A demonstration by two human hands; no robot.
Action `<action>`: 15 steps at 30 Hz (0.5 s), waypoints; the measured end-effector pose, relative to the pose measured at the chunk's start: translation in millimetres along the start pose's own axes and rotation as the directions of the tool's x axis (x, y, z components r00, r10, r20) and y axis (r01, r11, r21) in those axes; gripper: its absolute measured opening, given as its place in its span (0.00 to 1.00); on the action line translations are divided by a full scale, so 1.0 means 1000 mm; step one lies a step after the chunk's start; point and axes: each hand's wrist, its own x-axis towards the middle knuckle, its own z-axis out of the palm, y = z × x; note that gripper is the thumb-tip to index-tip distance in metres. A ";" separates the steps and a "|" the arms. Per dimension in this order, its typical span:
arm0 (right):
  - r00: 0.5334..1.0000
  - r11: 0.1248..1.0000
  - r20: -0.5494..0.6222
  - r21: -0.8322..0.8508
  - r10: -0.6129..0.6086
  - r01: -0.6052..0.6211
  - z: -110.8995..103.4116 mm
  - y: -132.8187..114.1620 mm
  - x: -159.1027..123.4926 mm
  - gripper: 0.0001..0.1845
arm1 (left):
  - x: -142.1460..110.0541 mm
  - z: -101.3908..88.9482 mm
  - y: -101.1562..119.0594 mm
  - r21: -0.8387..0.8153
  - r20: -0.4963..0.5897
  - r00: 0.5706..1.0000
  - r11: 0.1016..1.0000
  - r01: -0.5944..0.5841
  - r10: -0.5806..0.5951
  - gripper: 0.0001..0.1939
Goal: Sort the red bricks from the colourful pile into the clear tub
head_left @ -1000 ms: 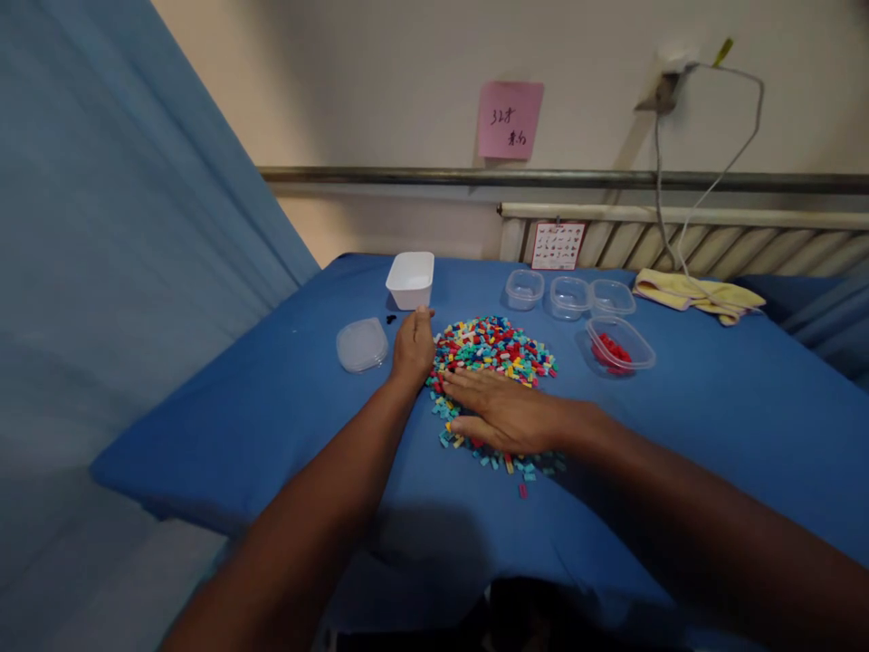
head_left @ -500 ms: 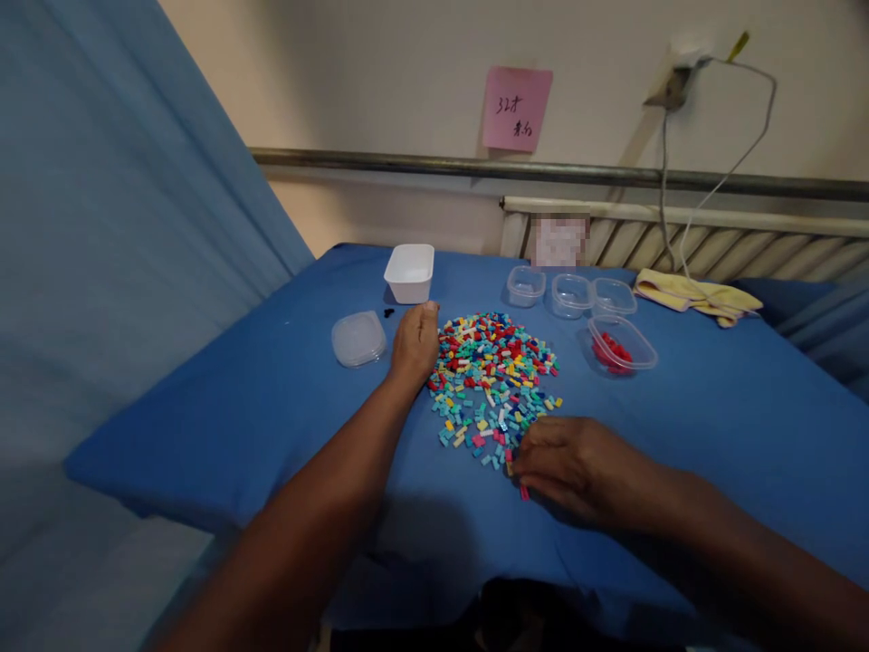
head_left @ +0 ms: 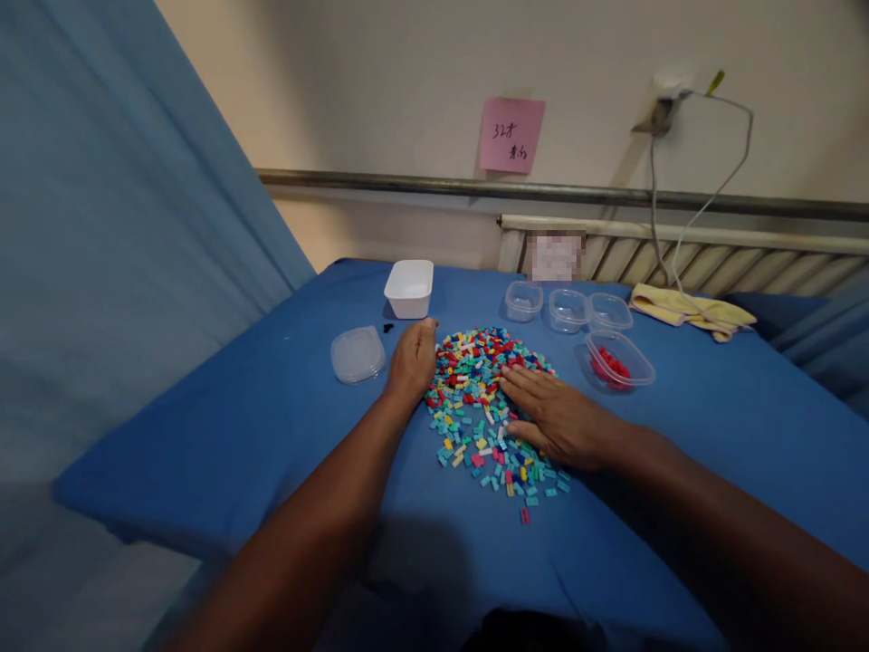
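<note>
A heap of small toy bricks (head_left: 468,373), mostly turquoise, red, yellow and white, is spread over a blue cloth. Along its left edge my left hand (head_left: 413,364) stands on its side, fingers stretched forward and the thumb on top, with nothing seen in it. My right hand (head_left: 553,415) lies palm down over the heap's right part, fingers stretched and slightly spread, hiding the bricks beneath. Looser bricks trail toward me, and a pink brick (head_left: 524,515) lies nearest my body. Red bricks fill the bottom of a clear tub (head_left: 636,373) on the right.
A white box (head_left: 409,306) stands behind my left hand, near a clear lid (head_left: 358,355) and a small black item (head_left: 387,328). Clear tubs (head_left: 568,312) line the back right, beside a yellow cloth (head_left: 692,310). A metal rail (head_left: 407,185) and radiator (head_left: 625,249) run along the wall.
My right hand has moved from the near edge of the bricks forward onto the heap, its bent fingers now straightened. My left hand stays beside the heap. The view has tilted slightly up.
</note>
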 end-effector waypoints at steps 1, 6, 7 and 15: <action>1.000 1.000 -0.002 -0.005 0.010 -0.010 0.000 0.001 -0.006 0.45 | 0.000 0.000 0.001 0.009 0.004 1.000 1.000 -0.007 0.007 0.31; 0.997 0.997 -0.009 -0.007 0.075 -0.075 -0.003 0.007 -0.026 0.44 | -0.002 -0.006 0.010 0.137 0.069 0.990 0.982 -0.133 0.124 0.31; 0.996 0.996 -0.009 -0.010 0.085 -0.085 -0.004 0.009 -0.027 0.44 | -0.004 -0.008 0.013 0.178 0.115 0.978 0.965 -0.195 0.176 0.31; 0.990 0.990 -0.056 -0.050 0.133 -0.135 -0.005 0.015 -0.013 0.49 | -0.027 -0.016 0.036 0.296 0.700 0.692 0.810 -0.507 0.177 0.37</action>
